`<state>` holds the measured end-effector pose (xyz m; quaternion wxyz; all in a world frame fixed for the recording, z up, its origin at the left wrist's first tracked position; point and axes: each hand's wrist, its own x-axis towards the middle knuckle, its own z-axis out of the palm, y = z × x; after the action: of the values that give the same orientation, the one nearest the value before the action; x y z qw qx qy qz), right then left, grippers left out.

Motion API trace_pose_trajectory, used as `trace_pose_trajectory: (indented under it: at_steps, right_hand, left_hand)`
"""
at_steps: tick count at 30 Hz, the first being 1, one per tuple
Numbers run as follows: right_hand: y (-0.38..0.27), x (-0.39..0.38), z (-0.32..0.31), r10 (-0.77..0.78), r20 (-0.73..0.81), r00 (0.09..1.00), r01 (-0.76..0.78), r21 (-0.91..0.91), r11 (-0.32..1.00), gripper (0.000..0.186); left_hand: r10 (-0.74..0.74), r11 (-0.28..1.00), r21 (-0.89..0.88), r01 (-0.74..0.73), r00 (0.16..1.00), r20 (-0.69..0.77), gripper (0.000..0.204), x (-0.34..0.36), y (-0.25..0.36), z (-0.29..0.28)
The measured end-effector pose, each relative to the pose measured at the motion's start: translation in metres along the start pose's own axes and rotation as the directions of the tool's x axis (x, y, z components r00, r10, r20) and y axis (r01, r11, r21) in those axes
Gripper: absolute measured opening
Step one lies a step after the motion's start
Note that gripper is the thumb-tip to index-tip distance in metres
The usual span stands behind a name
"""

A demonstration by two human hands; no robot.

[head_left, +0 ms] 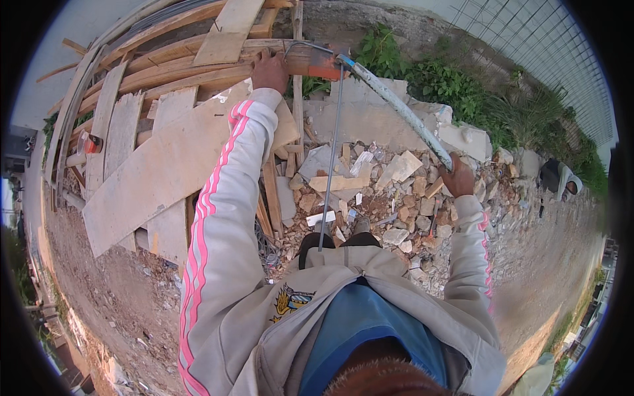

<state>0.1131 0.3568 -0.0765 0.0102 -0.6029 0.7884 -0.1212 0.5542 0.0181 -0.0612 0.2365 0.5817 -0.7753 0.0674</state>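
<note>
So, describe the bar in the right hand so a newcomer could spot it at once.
Over the right part of the rubble, the right hand grips one end of a bar. The bar slants up and left; patchy pale-blue colouring and greater thickness set it apart from the thin grey rod nearby.

Pipe (396, 105): pale blue-green, patchy and worn, brighter blue near the top. Block (323, 67): orange-red. Long rod (335, 145): plain dark grey. Jacket (247, 290): off-white, wavy pink stripes along the sleeves (yellow-and-black emblem (292, 301) on the chest). Shirt (373, 317): blue, darker blue at the neck. Trousers (308, 244): black. Boards (165, 168): tan, some greyer. Rubble (406, 188): mixed brown, grey and white. Plants (456, 99): green. Wire mesh (528, 53): dark square grid against pale grey.
</note>
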Motion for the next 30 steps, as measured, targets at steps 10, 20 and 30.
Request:
trace_pose_trajectory:
  at_steps: [10,20,30]
  right_hand:
    - [0.024,0.019,0.001,0.008,-0.018,1.000,-0.009,-0.072,0.997,0.041]
    - [0.024,0.010,0.011,0.037,-0.039,0.999,-0.038,-0.048,0.998,0.039]
    - [0.024,0.017,0.012,0.031,-0.059,0.998,-0.037,-0.112,0.993,0.041]
  left_hand:
    - [0.006,1.000,0.002,-0.006,1.000,0.000,0.026,0.003,0.000,0.001]
    - [-0.017,0.999,-0.051,0.017,1.000,0.005,0.026,0.001,0.003,0.004]
    - [-0.026,0.997,-0.074,0.027,0.999,0.023,0.025,0.001,0.002,0.000]
